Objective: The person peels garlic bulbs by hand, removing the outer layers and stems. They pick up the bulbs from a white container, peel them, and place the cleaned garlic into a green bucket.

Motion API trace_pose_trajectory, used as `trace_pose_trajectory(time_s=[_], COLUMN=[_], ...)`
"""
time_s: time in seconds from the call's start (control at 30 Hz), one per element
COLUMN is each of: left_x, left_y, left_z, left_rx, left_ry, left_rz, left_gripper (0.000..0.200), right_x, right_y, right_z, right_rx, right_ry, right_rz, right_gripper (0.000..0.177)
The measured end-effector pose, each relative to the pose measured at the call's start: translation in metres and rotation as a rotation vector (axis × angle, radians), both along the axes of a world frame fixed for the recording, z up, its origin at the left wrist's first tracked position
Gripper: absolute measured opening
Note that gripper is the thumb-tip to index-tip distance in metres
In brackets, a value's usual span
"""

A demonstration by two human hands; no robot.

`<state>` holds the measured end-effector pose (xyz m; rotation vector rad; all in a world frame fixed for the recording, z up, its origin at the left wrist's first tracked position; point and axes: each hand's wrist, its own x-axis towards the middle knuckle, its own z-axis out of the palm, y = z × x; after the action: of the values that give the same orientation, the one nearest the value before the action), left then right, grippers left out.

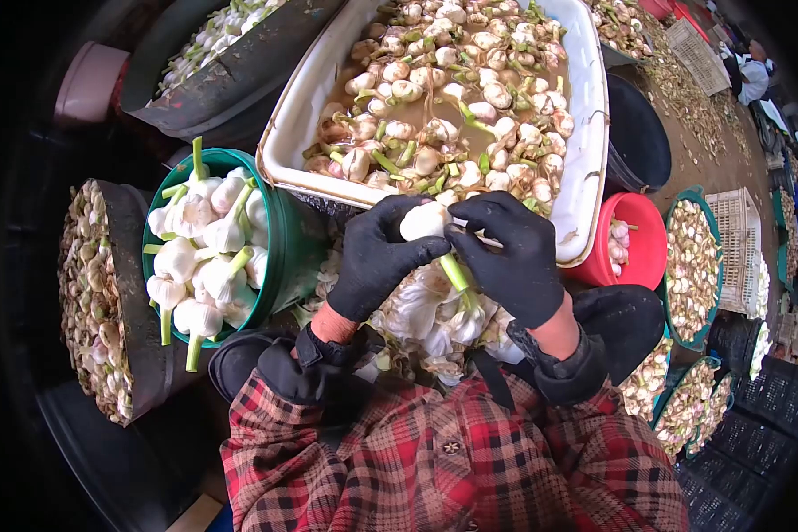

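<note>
Between my two black-gloved hands is a white garlic bulb [425, 222] with its green stem pointing down. My left hand [377, 257] is closed round the bulb's left side. On the right, my right hand [510, 253] pinches at the bulb's right side, and a thin pale piece shows between its fingers. Below the hands, peeled skins and stems [417, 310] lie in a pile at my lap. A green bucket [279, 239] full of clean white bulbs with cut stems stands left of my left hand.
A white tub [279, 146] of bulbs in brown water lies ahead. Right of it are a red bucket [652, 230] and a dark one [638, 133]. More garlic containers stand on both sides. A person [755, 75] is far off at upper right.
</note>
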<state>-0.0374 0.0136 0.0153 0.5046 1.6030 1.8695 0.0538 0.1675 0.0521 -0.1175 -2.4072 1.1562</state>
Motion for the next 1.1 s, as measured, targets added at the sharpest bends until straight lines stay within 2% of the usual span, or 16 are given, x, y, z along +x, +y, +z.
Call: trace_pose_trajectory(time_s=[0.1,0.17,0.37,0.5,0.57,0.6,0.67,0.73,0.8,0.83,0.87,0.93,1.0,1.03,1.07,1.1], left_x=[-0.002,-0.004,-0.003,-0.004,-0.002,-0.003,-0.001,0.001,0.003,0.004,0.004,0.007,0.009,0.013,0.011,0.008], left_y=[-0.001,-0.001,-0.002,-0.003,-0.005,-0.005,-0.003,-0.001,-0.001,-0.002,-0.002,-0.003,-0.002,-0.002,-0.002,-0.002], left_z=[-0.004,-0.009,-0.008,-0.006,0.002,0.000,-0.006,-0.006,-0.004,-0.001,0.000,-0.004,-0.008,-0.005,-0.005,-0.006], left_rx=[-0.020,-0.059,-0.124,-0.058,-0.079,-0.079,-0.011,-0.046,-0.085,-0.127,-0.169,-0.145,-0.033,0.067,0.071,0.074], left_ry=[0.042,0.235,0.462,0.428,0.535,0.537,0.481,0.482,0.483,0.521,0.561,0.530,0.367,0.049,0.052,-0.052], left_rz=[0.014,0.002,-0.067,-0.129,-0.210,-0.211,-0.187,-0.169,-0.149,-0.170,-0.192,-0.189,-0.169,-0.165,-0.162,-0.154], left_gripper=[0.047,0.044,0.046,0.047,0.052,0.052,0.061,0.065,0.068,0.069,0.070,0.065,0.053,0.040,0.040,0.038], right_x=[-0.004,-0.002,-0.001,-0.002,-0.003,-0.002,0.001,0.004,0.009,0.011,0.009,0.004,-0.016,-0.031,-0.044,-0.060], right_y=[-0.003,-0.004,0.000,0.010,0.021,0.024,0.031,0.031,0.014,0.009,0.008,0.018,0.037,0.054,0.064,0.071], right_z=[-0.004,-0.004,-0.004,-0.013,-0.021,-0.025,-0.029,-0.024,0.000,0.003,0.002,-0.003,-0.007,-0.016,-0.022,-0.030], right_rx=[0.152,0.253,0.254,0.108,0.130,0.130,0.328,0.309,-0.161,-0.174,-0.080,-0.008,-0.011,0.123,0.204,0.260], right_ry=[0.063,0.068,0.036,-0.031,-0.082,-0.081,-0.133,-0.079,-0.176,-0.148,-0.102,-0.167,-0.214,-0.224,-0.321,-0.362], right_rz=[-0.030,-0.035,0.018,-0.009,-0.193,-0.194,-0.224,-0.141,0.001,0.107,0.169,0.045,-0.082,-0.034,0.006,0.056], right_gripper=[0.016,0.013,0.010,0.010,0.011,0.011,0.013,0.020,0.027,0.026,0.017,0.011,0.010,0.012,0.018,0.022])
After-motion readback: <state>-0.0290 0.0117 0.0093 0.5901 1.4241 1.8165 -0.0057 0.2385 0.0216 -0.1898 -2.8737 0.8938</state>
